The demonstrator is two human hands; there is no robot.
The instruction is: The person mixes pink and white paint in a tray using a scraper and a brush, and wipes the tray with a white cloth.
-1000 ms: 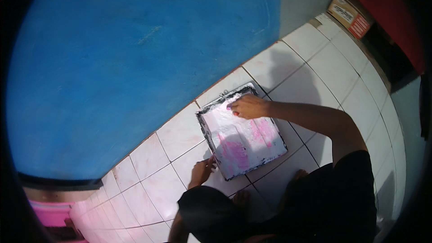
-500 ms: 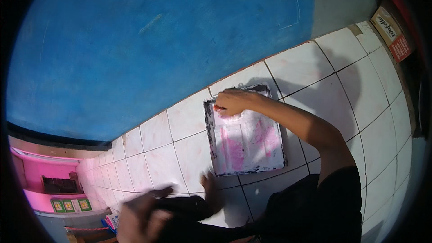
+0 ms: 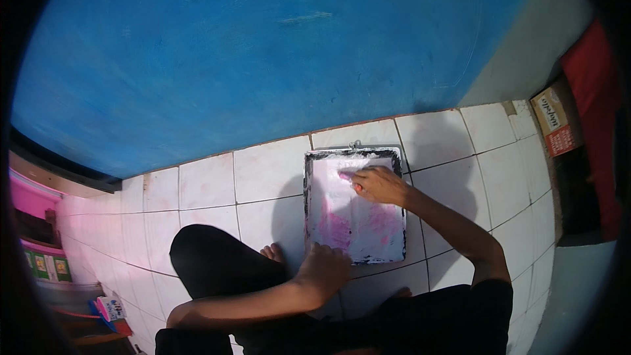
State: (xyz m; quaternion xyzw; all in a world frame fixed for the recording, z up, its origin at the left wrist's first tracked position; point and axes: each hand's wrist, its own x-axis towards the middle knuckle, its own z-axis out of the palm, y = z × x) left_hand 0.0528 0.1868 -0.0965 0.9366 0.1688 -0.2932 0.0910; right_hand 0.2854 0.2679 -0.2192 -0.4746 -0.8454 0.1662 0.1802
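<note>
A flat rectangular tray [image 3: 402, 240], black-edged and smeared with white and pink paint, lies on the tiled floor in front of me. My right hand [image 3: 380, 185] reaches over its upper right part, fingers closed round a small pink-tipped thing [image 3: 346, 175] whose kind I cannot make out. A bit of orange-red shows between those fingers. The tip is at the tray's pale surface. At the tray's lower edge my left hand [image 3: 330, 264] is closed on the rim, its fingertips partly hidden and slightly blurred.
White floor tiles [image 3: 204, 181] run along the blue wall [image 3: 263, 66]. At the right stand a cardboard box [image 3: 555, 118] and red cloth [image 3: 595, 79]. My black-clad knee [image 3: 210, 256] and bare foot [image 3: 272, 252] are left of the tray. Small items [image 3: 110, 309] sit at lower left.
My left hand has come from the lower left to the tray's lower edge. My right hand has moved right and down from the tray's upper left. The view has turned.
</note>
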